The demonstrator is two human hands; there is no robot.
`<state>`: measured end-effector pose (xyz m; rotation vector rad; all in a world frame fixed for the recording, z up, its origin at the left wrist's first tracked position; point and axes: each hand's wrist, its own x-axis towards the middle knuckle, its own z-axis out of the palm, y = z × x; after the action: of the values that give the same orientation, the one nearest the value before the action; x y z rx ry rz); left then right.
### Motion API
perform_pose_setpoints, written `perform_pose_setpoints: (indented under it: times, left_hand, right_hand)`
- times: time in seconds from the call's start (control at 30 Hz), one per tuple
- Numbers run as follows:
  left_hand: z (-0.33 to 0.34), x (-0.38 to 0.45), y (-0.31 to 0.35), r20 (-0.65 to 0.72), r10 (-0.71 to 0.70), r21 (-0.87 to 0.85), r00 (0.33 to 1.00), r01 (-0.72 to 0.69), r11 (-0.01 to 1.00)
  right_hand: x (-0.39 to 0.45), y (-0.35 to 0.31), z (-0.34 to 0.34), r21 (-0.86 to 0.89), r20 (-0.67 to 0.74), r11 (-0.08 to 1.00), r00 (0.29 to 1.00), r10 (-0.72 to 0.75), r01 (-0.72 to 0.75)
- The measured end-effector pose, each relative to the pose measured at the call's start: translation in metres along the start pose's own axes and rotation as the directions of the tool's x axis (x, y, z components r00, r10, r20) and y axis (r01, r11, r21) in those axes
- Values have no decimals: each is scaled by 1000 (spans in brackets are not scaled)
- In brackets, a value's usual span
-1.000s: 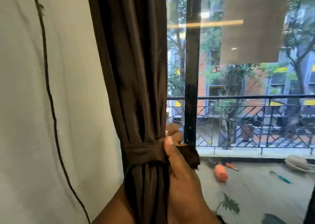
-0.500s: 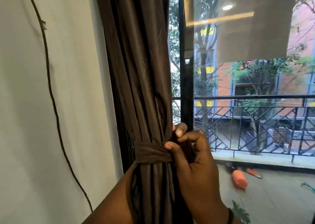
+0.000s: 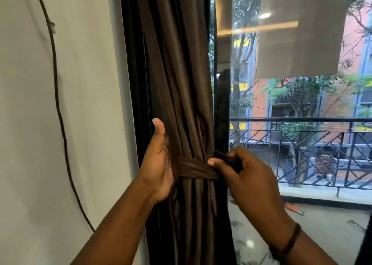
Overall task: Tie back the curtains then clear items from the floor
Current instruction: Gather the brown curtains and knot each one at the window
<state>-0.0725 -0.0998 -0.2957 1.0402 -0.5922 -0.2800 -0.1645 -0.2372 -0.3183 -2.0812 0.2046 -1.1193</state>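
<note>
A white wall [image 3: 66,123] on the left meets a tall glass door [image 3: 302,107] looking onto a balcony railing [image 3: 302,135] and brick buildings.

The curtain [image 3: 177,73], dark brown with a soft sheen, hangs gathered in long vertical folds between the wall and the black door frame [image 3: 220,107]. A tie [image 3: 193,168] of the same cloth wraps flat and tight round its waist, pinching the folds together.

The right hand [image 3: 247,176] is at the right end of the tie, thumb and forefinger pinched together on the dark end of the band, the other fingers curled in. The left hand [image 3: 159,164] lies open against the curtain's left side at the tie, palm on the cloth, thumb pointing up; its grip is apart, pressing rather than clasping.

Half a second ago the left hand was hidden behind the bundle with only a fingertip showing; now it is out in front on the left. The right hand has shifted from the tie's front to its right end.

A thin dark cable [image 3: 58,107] runs down the wall, pinned by a small clip. A dark band [image 3: 289,242] circles the right wrist. Beyond the glass, on the tiled balcony floor [image 3: 322,230], lies an orange item [image 3: 292,208], partly hidden.
</note>
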Motion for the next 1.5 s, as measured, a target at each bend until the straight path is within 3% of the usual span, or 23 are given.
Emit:
perform_pose_setpoints:
  times: [0.07, 0.1, 0.23, 0.37, 0.47, 0.63, 0.77, 0.83, 0.9, 0.93, 0.97, 1.03, 1.17, 1.3, 1.4, 1.5]
  left_hand:
    - [2, -16, 6, 201, 40, 122, 979, -65, 990]
    - [0, -19, 1, 225, 35, 209, 974, -84, 974]
    - [-31, -10, -21, 185, 44, 319, 982, -102, 942]
    - [-80, 2, -7, 214, 75, 407, 974, -159, 900]
    - [-101, 12, -6, 150, 143, 468, 978, -198, 861]
    - [-148, 30, -2, 23, 266, 474, 964, -245, 846]
    - [-158, 22, -5, 47, 414, 414, 909, -395, 820]
    - [-164, 13, -15, 100, 636, 461, 765, -602, 652]
    - [-175, 8, -21, 274, 782, 609, 560, -730, 309]
    - [-178, 7, -17, 369, 778, 673, 509, -723, 154]
    - [-181, 6, -14, 432, 734, 728, 524, -683, 60]
    - [-181, 4, -6, 483, 648, 782, 589, -623, -17]
    - [-180, -1, -1, 534, 546, 766, 646, -642, 11]
    - [-166, -5, 0, 474, 448, 741, 758, -618, 263]
    - [-152, -2, -2, 400, 462, 718, 791, -584, 378]
    - [-133, -1, -2, 201, 446, 662, 873, -456, 595]
  right_hand:
    - [4, -3, 6, -101, -13, 994, 999, -32, 31]
    - [4, -6, 13, -156, 2, 986, 998, -63, 63]
    - [4, -17, 48, -280, 148, 940, 976, -158, 195]
    - [21, -28, 67, -337, 200, 932, 977, -72, 137]
    - [28, -37, 70, -308, 233, 933, 966, -115, 186]
    - [-9, -54, 122, -381, 324, 823, 894, -308, 422]
    - [-19, -61, 141, -386, 296, 825, 902, -313, 413]
    - [-24, -64, 140, -371, 263, 871, 936, -235, 323]
    - [-31, -67, 138, -348, 217, 910, 964, -154, 224]
    - [-33, -67, 138, -327, 201, 927, 972, -124, 186]
    - [-35, -68, 138, -304, 188, 942, 978, -86, 142]
    - [-33, -70, 134, -252, 185, 966, 983, -13, 60]
    - [-21, -80, 123, -110, 190, 991, 977, 92, -72]
    - [-14, -85, 109, 114, 279, 974, 947, 159, -197]
    - [-15, -70, 103, 275, 352, 921, 920, 170, -275]
    - [-27, -43, 108, 497, 444, 747, 869, 219, -442]
